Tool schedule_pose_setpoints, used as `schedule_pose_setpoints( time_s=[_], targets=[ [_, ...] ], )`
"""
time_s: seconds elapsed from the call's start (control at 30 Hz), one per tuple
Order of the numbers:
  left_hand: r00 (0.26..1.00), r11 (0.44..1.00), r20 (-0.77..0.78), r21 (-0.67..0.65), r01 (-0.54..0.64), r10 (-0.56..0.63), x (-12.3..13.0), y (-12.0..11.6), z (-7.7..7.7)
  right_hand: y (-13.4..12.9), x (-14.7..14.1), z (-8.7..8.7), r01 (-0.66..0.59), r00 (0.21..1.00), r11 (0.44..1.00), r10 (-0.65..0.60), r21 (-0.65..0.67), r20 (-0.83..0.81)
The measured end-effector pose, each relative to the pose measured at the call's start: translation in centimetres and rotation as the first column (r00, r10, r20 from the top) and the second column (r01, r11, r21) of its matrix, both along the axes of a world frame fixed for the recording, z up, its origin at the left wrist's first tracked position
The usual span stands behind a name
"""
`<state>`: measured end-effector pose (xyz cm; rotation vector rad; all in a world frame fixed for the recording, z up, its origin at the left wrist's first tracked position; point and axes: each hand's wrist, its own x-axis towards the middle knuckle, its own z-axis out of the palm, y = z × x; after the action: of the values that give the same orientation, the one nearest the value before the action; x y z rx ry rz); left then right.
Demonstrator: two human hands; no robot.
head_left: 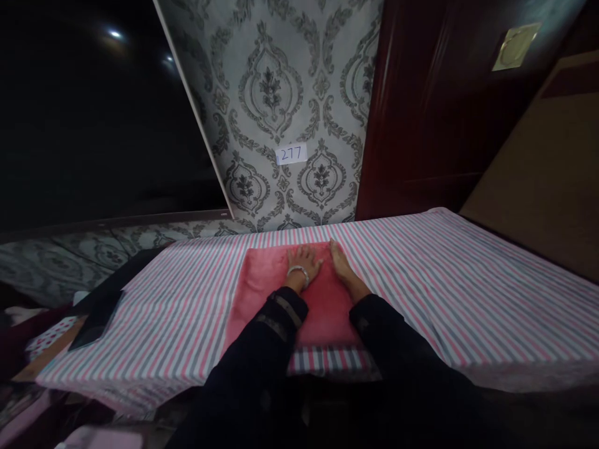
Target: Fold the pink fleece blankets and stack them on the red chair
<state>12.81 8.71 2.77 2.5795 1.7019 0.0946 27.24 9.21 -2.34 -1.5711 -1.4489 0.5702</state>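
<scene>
A rectangular pinkish-red cloth (266,280), perhaps a towel, lies flat on a table spread with a striped cover (397,262). My left hand (305,262), with a bracelet at its wrist, rests palm down on the far part of the cloth, fingers spread. Along the right edge, near the far right corner, my right hand (341,262) touches the cloth with its fingers stretched out. Neither hand appears to grip it. My dark sleeves cover parts of the cloth's near side.
Behind the table is a patterned wall with a paper label (291,153) reading 277. A large dark screen (103,125) hangs at the left. To the right stand a dark red door or panel (430,112) and a brown board (543,162). A dark flat object (97,319) lies at the table's left edge.
</scene>
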Motion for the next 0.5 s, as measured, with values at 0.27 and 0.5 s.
schedule_pose_setpoints(
  time_s=[0.27,0.5],
  targets=[
    [0.953,0.953,-0.029,0.020,-0.302,0.302,-15.1,0.2,1.8,-2.0,-0.3,1.9,-0.021,0.998,0.995,0.016,-0.093,-0.059],
    [0.946,0.934,0.057,0.152,-0.324,0.319,-13.7,-4.3,4.2,-3.8,-0.7,5.1,-0.001,0.999,1.000,0.001,-0.010,-0.048]
  ],
)
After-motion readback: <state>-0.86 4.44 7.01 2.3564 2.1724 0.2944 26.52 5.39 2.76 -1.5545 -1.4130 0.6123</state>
